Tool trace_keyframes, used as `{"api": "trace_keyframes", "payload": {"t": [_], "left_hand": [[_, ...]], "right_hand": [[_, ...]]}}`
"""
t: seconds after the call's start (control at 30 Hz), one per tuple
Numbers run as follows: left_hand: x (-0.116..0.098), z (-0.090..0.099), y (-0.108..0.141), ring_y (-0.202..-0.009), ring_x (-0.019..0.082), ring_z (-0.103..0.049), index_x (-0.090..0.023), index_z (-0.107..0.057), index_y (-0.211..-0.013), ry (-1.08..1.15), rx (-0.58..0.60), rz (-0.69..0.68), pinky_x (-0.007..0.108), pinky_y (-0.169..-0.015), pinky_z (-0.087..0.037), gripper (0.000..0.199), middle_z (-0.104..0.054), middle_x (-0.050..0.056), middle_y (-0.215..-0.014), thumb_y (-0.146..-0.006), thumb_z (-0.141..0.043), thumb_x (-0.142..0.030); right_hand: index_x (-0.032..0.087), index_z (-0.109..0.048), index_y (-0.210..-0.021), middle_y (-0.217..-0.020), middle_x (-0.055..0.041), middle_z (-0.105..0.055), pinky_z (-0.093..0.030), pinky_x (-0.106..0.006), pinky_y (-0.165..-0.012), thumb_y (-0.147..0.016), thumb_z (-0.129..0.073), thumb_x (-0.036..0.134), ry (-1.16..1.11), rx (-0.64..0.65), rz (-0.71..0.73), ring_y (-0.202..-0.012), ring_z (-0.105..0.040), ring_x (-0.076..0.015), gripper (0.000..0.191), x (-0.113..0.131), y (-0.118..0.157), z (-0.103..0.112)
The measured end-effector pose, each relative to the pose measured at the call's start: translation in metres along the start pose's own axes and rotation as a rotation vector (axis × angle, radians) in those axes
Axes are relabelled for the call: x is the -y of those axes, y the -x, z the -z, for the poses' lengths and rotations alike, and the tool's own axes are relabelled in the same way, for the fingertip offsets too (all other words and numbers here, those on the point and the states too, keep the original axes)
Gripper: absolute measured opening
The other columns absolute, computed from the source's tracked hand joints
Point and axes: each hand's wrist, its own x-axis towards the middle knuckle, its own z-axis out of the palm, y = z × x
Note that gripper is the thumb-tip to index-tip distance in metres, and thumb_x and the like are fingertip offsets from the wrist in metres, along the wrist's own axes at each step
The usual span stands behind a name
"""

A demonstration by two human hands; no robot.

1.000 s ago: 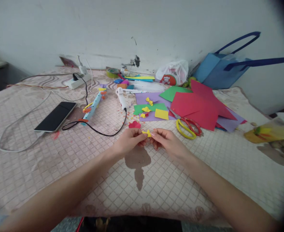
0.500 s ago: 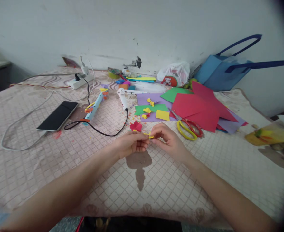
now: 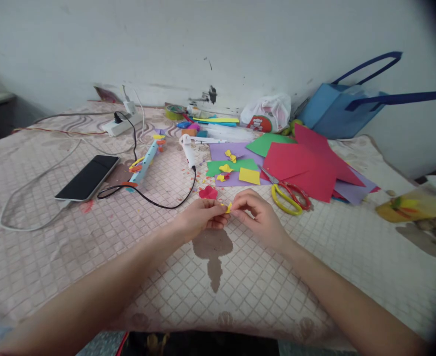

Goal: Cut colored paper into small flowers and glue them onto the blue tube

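Paper piece [image 3: 229, 208], yellow, pinched in left fingers [image 3: 217, 211], right fingers [image 3: 243, 201] curled at its right end, grip unclear

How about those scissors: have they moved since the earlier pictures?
No. Judged against the yellow square, the scissors lie just as before, tips close to its right, beside the red paper.

I hold both forearms [image 3: 129, 264] angled inward, my left grip [image 3: 203, 213] and right grip [image 3: 260, 216] pinched close together.
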Motion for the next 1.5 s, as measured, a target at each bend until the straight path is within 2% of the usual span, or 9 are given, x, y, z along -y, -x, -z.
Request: {"api": "trace_keyframes", "payload": {"t": [0.23, 0.37, 0.47, 0.6, 0.67, 0.77, 0.97, 1.3, 1.5], "left_hand": [[0.010, 0.002, -0.004, -0.054, 0.008, -0.054, -0.014, -0.055, -0.068, -0.320, -0.036, -0.240, 0.020, -0.055, -0.043, 0.015, -0.058, -0.002, -0.059, -0.078, -0.059, -0.025], [0.013, 0.002, -0.004, -0.053, 0.008, -0.052, -0.015, -0.054, -0.068, -0.437, -0.061, -0.331, 0.021, -0.053, -0.040, 0.017, -0.055, -0.002, -0.057, -0.078, -0.058, -0.028], [0.011, 0.000, -0.001, -0.054, 0.008, -0.052, -0.015, -0.055, -0.069, -0.339, -0.049, -0.282, 0.021, -0.054, -0.041, 0.018, -0.056, -0.001, -0.059, -0.077, -0.060, -0.030], [0.007, -0.004, 0.002, -0.058, 0.008, -0.054, -0.013, -0.058, -0.071, -0.074, 0.024, -0.079, 0.021, -0.056, -0.043, 0.020, -0.060, 0.002, -0.069, -0.074, -0.063, -0.031], [0.007, -0.004, 0.003, -0.059, 0.008, -0.054, -0.012, -0.059, -0.071, -0.019, 0.032, -0.035, 0.020, -0.056, -0.042, 0.019, -0.060, 0.003, -0.070, -0.074, -0.063, -0.030], [0.007, -0.004, 0.003, -0.056, 0.007, -0.053, -0.013, -0.057, -0.069, -0.072, 0.024, -0.094, 0.020, -0.055, -0.041, 0.017, -0.059, 0.001, -0.067, -0.075, -0.062, -0.028], [0.010, -0.004, 0.003, -0.054, 0.008, -0.051, -0.015, -0.053, -0.068, -0.357, -0.004, -0.332, 0.020, -0.053, -0.041, 0.018, -0.056, -0.002, -0.061, -0.077, -0.059, -0.029], [0.010, -0.005, 0.002, -0.058, 0.008, -0.054, -0.015, -0.057, -0.071, -0.249, 0.040, -0.205, 0.022, -0.059, -0.044, 0.017, -0.061, 0.002, -0.069, -0.080, -0.056, -0.030], [0.011, -0.006, 0.002, -0.055, 0.009, -0.054, -0.016, -0.054, -0.070, -0.357, -0.002, -0.270, 0.021, -0.055, -0.043, 0.015, -0.059, 0.000, -0.064, -0.078, -0.056, -0.028]], "right_hand": [[0.020, -0.054, -0.082, -0.080, -0.0010, -0.056, -0.046, -0.028, -0.067, -0.083, -0.053, 0.023, -0.161, 0.042, -0.248, -0.073, -0.055, -0.0140, 0.004, -0.003, 0.002, -0.007], [0.019, -0.054, -0.081, -0.076, -0.0005, -0.056, -0.045, -0.027, -0.064, -0.083, -0.054, 0.025, -0.184, 0.002, -0.298, -0.070, -0.054, -0.0136, 0.006, -0.003, 0.003, -0.009], [0.020, -0.053, -0.081, -0.075, -0.0001, -0.055, -0.045, -0.027, -0.064, -0.083, -0.054, 0.025, -0.190, -0.023, -0.282, -0.069, -0.054, -0.0132, 0.006, -0.002, 0.003, -0.009], [0.020, -0.054, -0.082, -0.076, -0.0005, -0.055, -0.045, -0.027, -0.064, -0.083, -0.054, 0.027, -0.155, -0.043, -0.233, -0.069, -0.054, -0.0138, 0.007, -0.001, 0.003, -0.008], [0.020, -0.054, -0.082, -0.077, -0.0009, -0.056, -0.046, -0.028, -0.065, -0.083, -0.054, 0.028, -0.145, -0.043, -0.225, -0.070, -0.055, -0.0141, 0.007, -0.001, 0.003, -0.008], [0.020, -0.054, -0.083, -0.078, -0.0009, -0.057, -0.047, -0.028, -0.066, -0.084, -0.054, 0.027, -0.166, -0.030, -0.244, -0.071, -0.056, -0.0143, 0.007, -0.001, 0.004, -0.008], [0.020, -0.053, -0.081, -0.074, -0.0001, -0.056, -0.047, -0.028, -0.062, -0.083, -0.054, 0.026, -0.174, -0.023, -0.292, -0.067, -0.056, -0.0138, 0.006, -0.002, 0.002, -0.008], [0.020, -0.051, -0.082, -0.074, 0.0004, -0.056, -0.049, -0.028, -0.063, -0.084, -0.053, 0.028, -0.209, -0.024, -0.297, -0.066, -0.058, -0.0135, 0.009, -0.004, 0.003, -0.007], [0.021, -0.050, -0.080, -0.072, 0.0006, -0.054, -0.048, -0.028, -0.061, -0.084, -0.053, 0.029, -0.167, -0.025, -0.291, -0.065, -0.056, -0.0135, 0.010, -0.004, 0.003, -0.009]]}}
